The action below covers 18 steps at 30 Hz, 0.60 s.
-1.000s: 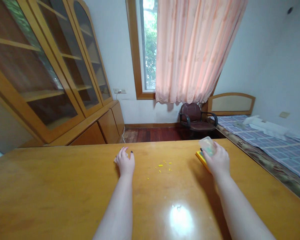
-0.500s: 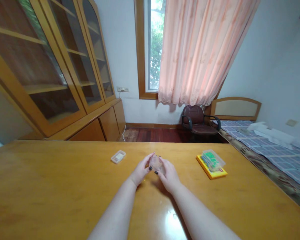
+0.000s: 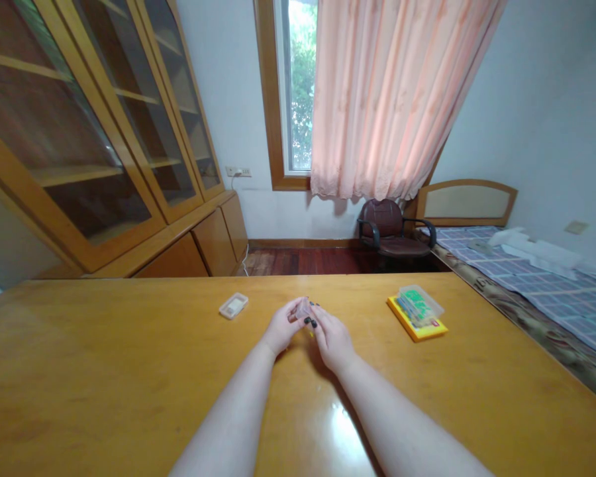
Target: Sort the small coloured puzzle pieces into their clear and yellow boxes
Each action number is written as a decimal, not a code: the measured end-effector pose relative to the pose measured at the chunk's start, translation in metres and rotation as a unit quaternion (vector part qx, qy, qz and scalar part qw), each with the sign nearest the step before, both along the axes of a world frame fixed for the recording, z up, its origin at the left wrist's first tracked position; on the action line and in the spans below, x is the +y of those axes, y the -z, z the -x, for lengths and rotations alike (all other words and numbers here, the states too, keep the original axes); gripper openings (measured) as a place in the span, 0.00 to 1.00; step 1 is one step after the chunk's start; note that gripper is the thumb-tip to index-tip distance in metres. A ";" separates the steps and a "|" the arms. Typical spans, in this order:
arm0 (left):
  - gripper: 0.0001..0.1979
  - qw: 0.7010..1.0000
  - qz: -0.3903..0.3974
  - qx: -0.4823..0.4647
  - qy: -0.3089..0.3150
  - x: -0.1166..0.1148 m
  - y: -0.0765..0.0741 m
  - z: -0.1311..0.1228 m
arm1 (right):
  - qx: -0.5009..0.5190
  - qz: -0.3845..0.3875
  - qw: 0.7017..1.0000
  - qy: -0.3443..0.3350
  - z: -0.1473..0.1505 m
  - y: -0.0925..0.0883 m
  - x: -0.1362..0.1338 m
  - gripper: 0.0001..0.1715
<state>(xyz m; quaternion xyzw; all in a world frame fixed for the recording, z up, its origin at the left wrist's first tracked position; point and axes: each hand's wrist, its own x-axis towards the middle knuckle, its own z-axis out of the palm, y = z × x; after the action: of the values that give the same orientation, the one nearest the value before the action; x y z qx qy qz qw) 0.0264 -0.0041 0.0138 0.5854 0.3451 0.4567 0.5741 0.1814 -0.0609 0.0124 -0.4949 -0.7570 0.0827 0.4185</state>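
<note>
Between my two hands, just above the table, is a small clear plastic box (image 3: 302,309), tilted. My left hand (image 3: 281,328) is closed around its left side, with the thumb at the near edge. My right hand (image 3: 334,336) has its fingers and thumb against the right side, covering much of it. Whether anything is inside the box I cannot tell. A tiny yellow bit (image 3: 311,334) shows just below my thumbs, too small to name. Left of my hands lies a shallow clear plastic tray or lid (image 3: 234,306) with a whitish patch inside.
To the right, a clear plastic container with green contents (image 3: 420,303) rests on a yellow flat box (image 3: 432,330). Everything stands on a glossy wooden table (image 3: 129,371). Beyond its far edge are an armchair (image 3: 385,228), a bed (image 3: 521,255) and a glass-door cabinet (image 3: 153,215).
The clear box has turned between my hands, so less of it shows now. My right fingers have moved further over it and my thumbs have come closer together. The view has shifted slightly.
</note>
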 end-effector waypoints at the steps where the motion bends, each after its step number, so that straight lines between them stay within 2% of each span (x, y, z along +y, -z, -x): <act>1: 0.37 1.000 0.005 -0.007 0.000 0.000 0.000 -0.001 | 0.000 -0.006 1.000 0.003 0.000 -0.001 -0.001 0.25; 7: 0.38 0.999 0.024 -0.023 -0.010 0.001 0.001 -0.003 | -0.012 -0.007 0.999 0.033 0.004 -0.005 -0.004 0.24; 15: 0.34 0.998 0.042 0.010 -0.048 0.004 0.006 -0.005 | -0.054 0.037 0.994 0.092 0.009 -0.003 -0.004 0.23; 18: 0.32 0.998 0.037 0.016 -0.053 0.003 0.005 -0.005 | -0.060 0.028 0.994 0.091 0.011 -0.003 -0.003 0.22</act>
<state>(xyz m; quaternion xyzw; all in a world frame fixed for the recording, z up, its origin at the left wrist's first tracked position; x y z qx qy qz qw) 0.0311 -0.0010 0.0083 0.5515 0.4014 0.4642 0.5650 0.1703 -0.0643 0.0154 -0.5776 -0.7296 0.0360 0.3643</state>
